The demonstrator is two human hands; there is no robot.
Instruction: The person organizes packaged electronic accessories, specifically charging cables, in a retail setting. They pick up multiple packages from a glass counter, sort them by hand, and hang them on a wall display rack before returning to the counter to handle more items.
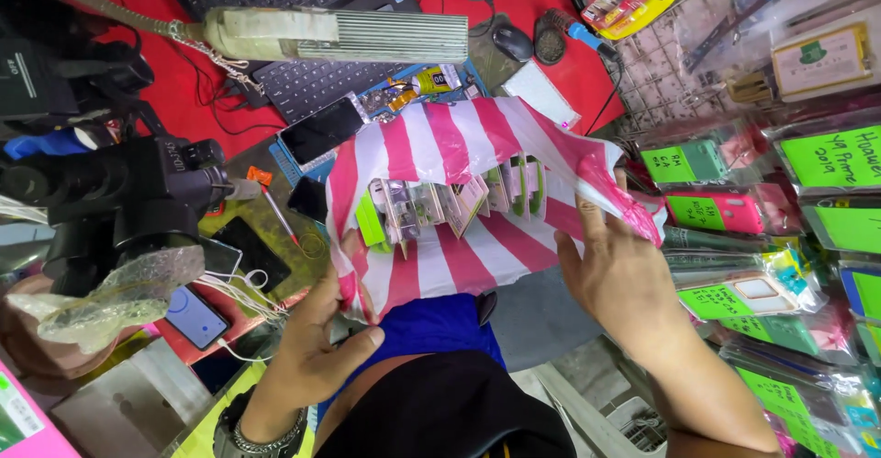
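Note:
A pink-and-white striped plastic bag (440, 146) is held open in front of me. My left hand (317, 339) grips its near left edge. My right hand (619, 274) holds the right rim, fingers spread against the plastic. Inside the bag lies a row of several small packaged items (450, 206) with green and white cards, stacked side by side.
A microscope (119, 201) stands at left above phones (197, 316) and white cables. A black smartphone (321, 130), keyboards (312, 82) and a mouse (512, 42) lie on the red mat (174, 91). Phone cases with green labels (826, 160) hang at right.

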